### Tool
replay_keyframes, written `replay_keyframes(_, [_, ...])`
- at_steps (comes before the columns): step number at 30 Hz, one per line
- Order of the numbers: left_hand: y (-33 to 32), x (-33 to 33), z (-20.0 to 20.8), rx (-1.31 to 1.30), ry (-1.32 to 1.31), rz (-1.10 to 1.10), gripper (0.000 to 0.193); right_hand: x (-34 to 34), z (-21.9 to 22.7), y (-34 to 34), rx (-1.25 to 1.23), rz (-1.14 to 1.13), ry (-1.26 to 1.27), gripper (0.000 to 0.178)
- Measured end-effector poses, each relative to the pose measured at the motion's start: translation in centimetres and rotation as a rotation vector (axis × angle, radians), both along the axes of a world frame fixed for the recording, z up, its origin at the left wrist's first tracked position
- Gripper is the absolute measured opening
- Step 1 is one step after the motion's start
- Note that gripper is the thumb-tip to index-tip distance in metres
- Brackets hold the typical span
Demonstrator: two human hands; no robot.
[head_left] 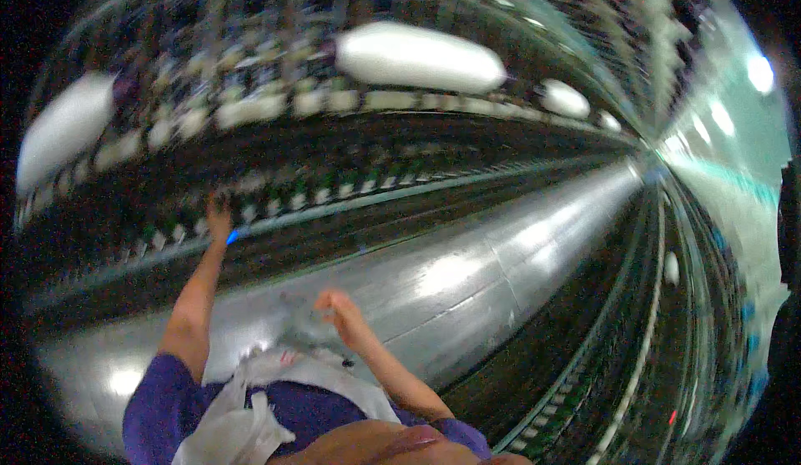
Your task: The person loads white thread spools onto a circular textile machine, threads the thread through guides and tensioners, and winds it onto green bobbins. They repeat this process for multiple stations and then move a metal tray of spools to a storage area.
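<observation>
My left hand (219, 216) reaches out to a long row of white-tipped bobbins (323, 195) on a spinning machine. Its fingers are dark and smeared, so their grip cannot be made out. Over the aisle, in front of my body, my right hand (337, 310) is raised with its fingers curled together. Blur hides whatever may be between them. A pale cloth apron (313, 370) is tied over my purple clothing. Beside my left wrist a small blue light (233, 236) glows at the machine's rail (334, 210).
Large white yarn packages (417, 56) hang above the bobbin row. A shiny grey floor (467, 285) runs between this machine and a second one (576, 381) on the right. Bright lamps (759, 73) show at the upper right.
</observation>
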State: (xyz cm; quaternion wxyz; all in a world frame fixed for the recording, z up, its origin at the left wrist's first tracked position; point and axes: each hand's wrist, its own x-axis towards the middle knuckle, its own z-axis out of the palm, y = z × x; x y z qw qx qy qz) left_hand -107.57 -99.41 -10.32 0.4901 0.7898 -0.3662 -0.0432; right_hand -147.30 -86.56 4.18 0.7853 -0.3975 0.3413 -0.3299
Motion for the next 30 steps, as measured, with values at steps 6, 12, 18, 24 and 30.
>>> replay_keyframes(6, [-2.1,2.1,-2.8,-0.225,0.456,0.145,0.053,-4.9,-6.2,1.4,0.060,-0.105,0.312,0.037])
replay_keyframes(12, [-3.1,2.5,-0.3,-0.694,1.003,0.016,0.049,-2.9,-6.5,0.5,-0.047,-0.171,0.195,0.031])
replay_keyframes(18, [-0.5,-0.1,11.0,-0.555,0.388,-0.035,0.029,0.8,-7.5,-0.9,-0.382,0.092,0.500,0.027])
replay_keyframes(24, [7.2,-7.2,24.0,-0.334,0.156,-0.467,0.023,6.1,-1.4,-1.9,-0.948,0.073,0.642,0.043])
replay_keyframes(30, [7.8,-12.2,24.6,-0.096,1.301,-0.696,0.036,9.2,6.8,-2.7,-2.142,-0.056,0.568,0.037])
